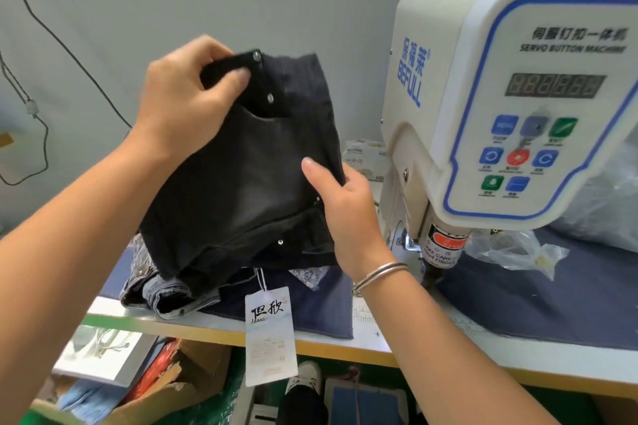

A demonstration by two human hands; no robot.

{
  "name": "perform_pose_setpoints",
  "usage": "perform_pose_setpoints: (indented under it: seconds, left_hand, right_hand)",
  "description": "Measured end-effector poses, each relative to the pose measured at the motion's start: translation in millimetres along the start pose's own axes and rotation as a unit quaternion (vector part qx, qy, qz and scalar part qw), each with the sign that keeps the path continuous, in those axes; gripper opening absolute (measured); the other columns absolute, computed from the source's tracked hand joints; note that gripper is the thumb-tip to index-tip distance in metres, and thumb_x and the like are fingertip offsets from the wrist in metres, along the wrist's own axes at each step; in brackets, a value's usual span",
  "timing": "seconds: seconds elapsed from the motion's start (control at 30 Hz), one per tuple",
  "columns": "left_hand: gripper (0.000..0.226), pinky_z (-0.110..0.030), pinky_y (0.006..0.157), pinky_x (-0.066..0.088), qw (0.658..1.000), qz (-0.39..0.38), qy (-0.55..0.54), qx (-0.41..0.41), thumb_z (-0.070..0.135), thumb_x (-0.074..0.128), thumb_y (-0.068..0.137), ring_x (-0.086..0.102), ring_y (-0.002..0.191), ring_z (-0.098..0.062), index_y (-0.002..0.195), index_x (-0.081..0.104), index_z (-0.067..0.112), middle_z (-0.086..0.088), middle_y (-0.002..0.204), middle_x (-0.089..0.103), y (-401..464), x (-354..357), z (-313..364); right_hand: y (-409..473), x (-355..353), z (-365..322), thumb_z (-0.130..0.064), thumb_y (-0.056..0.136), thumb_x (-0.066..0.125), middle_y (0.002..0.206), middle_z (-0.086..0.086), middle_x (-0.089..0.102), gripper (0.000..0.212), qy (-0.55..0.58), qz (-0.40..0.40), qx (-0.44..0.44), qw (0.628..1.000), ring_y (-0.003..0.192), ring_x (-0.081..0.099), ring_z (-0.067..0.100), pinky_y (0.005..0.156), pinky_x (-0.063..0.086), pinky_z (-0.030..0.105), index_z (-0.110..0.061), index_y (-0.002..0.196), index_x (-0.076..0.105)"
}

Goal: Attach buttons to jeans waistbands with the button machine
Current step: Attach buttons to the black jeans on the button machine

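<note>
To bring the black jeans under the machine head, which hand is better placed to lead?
Probably the right hand. It grips the folded black denim jeans on the edge nearest the cream servo button machine, close to its press head. The left hand pinches the waistband on the far side.

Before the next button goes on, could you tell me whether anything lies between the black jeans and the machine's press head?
Nothing visible does. Both hands hold the black jeans up left of the press head; the clear plastic bag lies on its far side.
</note>
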State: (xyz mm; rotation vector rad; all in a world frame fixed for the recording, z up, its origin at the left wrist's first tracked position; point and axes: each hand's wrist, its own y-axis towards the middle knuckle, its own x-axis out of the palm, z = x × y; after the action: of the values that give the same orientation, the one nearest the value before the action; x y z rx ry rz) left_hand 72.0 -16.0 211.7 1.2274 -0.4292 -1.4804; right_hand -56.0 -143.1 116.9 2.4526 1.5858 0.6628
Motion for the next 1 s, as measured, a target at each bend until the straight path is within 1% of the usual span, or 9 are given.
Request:
perform_pose_setpoints:
  seconds: [0.17,0.3,0.47,0.57,0.67,0.73,0.8,0.9,1.0]
  left_hand:
    - [0.012,-0.009,0.067,0.038,0.990,0.113,-0.076,-0.032,0.040,0.056,0.088,0.050,0.068,0.015,0.076,0.051,0.041,0.023,0.073,0.054,15,-6,-2]
    - [0.013,-0.021,0.064,0.038,0.976,0.109,-0.101,-0.157,0.037,0.056,0.088,0.049,0.067,-0.002,0.076,0.054,0.032,0.015,0.071,0.052,4,4,-41]
    - [0.030,-0.040,0.099,0.040,0.944,-0.011,0.090,-0.318,0.025,0.055,0.094,0.053,0.115,-0.030,0.120,0.058,0.011,-0.013,0.119,0.061,-38,12,-89]
    - [0.049,-0.041,0.113,0.025,0.981,0.012,0.049,-0.187,0.032,0.049,0.092,0.035,0.133,-0.030,0.138,0.047,0.013,-0.016,0.141,0.042,-51,8,-69]
    - [0.060,-0.030,0.117,0.018,0.978,-0.183,-0.073,0.068,0.052,0.050,0.086,0.025,0.142,-0.017,0.138,0.046,0.024,-0.002,0.150,0.033,-56,5,-30]
    - [0.065,-0.038,0.118,0.017,0.942,-0.306,-0.011,0.139,0.068,0.054,0.076,0.030,0.141,-0.012,0.128,0.057,0.029,0.010,0.146,0.040,-54,8,-15]
    - [0.041,-0.044,0.118,0.015,0.936,-0.327,0.033,0.125,0.058,0.058,0.078,0.047,0.127,-0.009,0.102,0.067,0.026,0.010,0.126,0.059,-50,12,-9]
    - [0.003,-0.033,0.109,0.029,0.938,-0.331,-0.093,0.029,0.023,0.061,0.090,0.054,0.098,0.002,0.091,0.064,0.021,0.012,0.097,0.064,-47,15,-9]
    - [0.011,-0.033,0.083,0.043,0.907,-0.325,-0.237,-0.125,0.003,0.052,0.095,0.057,0.087,-0.016,0.095,0.062,-0.001,-0.006,0.087,0.061,-47,13,-7]
  right_hand:
    - [9,-2,-20,-0.022,0.076,0.064,0.110,-0.012,0.066,0.040,0.019,-0.113,-0.092,0.989,0.104,0.062,0.007,0.085,0.050,0.020,-0.034,0.114,0.057]
    - [-5,-21,15,-0.014,0.085,0.063,0.100,-0.011,0.066,0.033,-0.264,-0.102,0.056,0.957,0.102,0.061,0.009,0.095,0.048,0.028,-0.031,0.113,0.058]
    - [-8,-22,33,-0.006,0.093,0.059,0.084,-0.011,0.065,0.017,-0.215,-0.025,0.067,0.974,0.078,0.058,-0.005,0.081,0.044,0.013,-0.016,0.099,0.071]
    - [-2,-16,28,-0.007,0.093,0.059,0.088,-0.011,0.066,0.014,-0.188,-0.041,0.057,0.980,0.080,0.060,-0.011,0.077,0.045,0.007,-0.016,0.100,0.068]
    - [4,-8,23,-0.022,0.091,0.064,0.083,-0.001,0.064,0.006,-0.188,-0.024,0.078,0.979,0.079,0.059,0.007,0.077,0.051,0.024,-0.018,0.088,0.062]
    - [10,-4,18,-0.023,0.089,0.067,0.077,0.002,0.065,0.012,-0.175,-0.023,0.083,0.981,0.074,0.059,0.012,0.072,0.051,0.028,-0.018,0.078,0.064]
    - [12,-4,13,-0.019,0.087,0.068,0.074,0.001,0.067,0.012,-0.160,-0.041,0.081,0.983,0.074,0.062,0.013,0.073,0.052,0.029,-0.020,0.075,0.068]
    - [8,-14,12,-0.023,0.084,0.066,0.084,0.002,0.073,0.009,-0.087,-0.089,0.104,0.987,0.085,0.069,0.018,0.086,0.055,0.036,-0.023,0.081,0.074]
    - [-2,-26,13,-0.031,0.084,0.065,0.087,-0.010,0.075,0.011,-0.091,-0.144,0.132,0.976,0.086,0.070,0.004,0.075,0.055,0.016,-0.028,0.085,0.076]
